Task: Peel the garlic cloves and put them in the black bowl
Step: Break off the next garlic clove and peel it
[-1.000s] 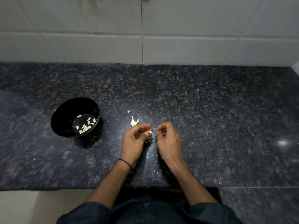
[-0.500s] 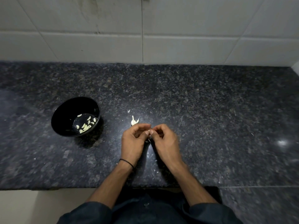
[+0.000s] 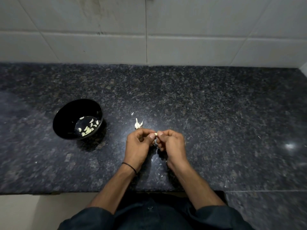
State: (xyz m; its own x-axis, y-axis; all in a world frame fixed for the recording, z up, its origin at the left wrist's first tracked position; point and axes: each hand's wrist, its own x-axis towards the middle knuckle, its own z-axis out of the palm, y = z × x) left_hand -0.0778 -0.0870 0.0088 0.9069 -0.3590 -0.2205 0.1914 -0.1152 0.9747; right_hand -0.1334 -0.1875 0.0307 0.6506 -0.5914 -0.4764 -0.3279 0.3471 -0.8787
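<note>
A small garlic clove (image 3: 155,134) is pinched between the fingertips of my left hand (image 3: 138,143) and my right hand (image 3: 171,143), which meet over the middle of the dark granite counter. Most of the clove is hidden by the fingers. The black bowl (image 3: 66,118) stands to the left of my hands with several peeled cloves (image 3: 88,127) in its bottom. The rest of a garlic bulb (image 3: 137,124) lies on the counter just beyond my left hand.
Small bits of white garlic skin (image 3: 132,113) lie scattered on the counter near and below my hands. A white tiled wall (image 3: 149,30) closes the back. The counter's front edge (image 3: 49,193) runs just in front of my body.
My hands, a little apart a second ago, have come together on the clove. The bowl and the garlic bulb have not moved.
</note>
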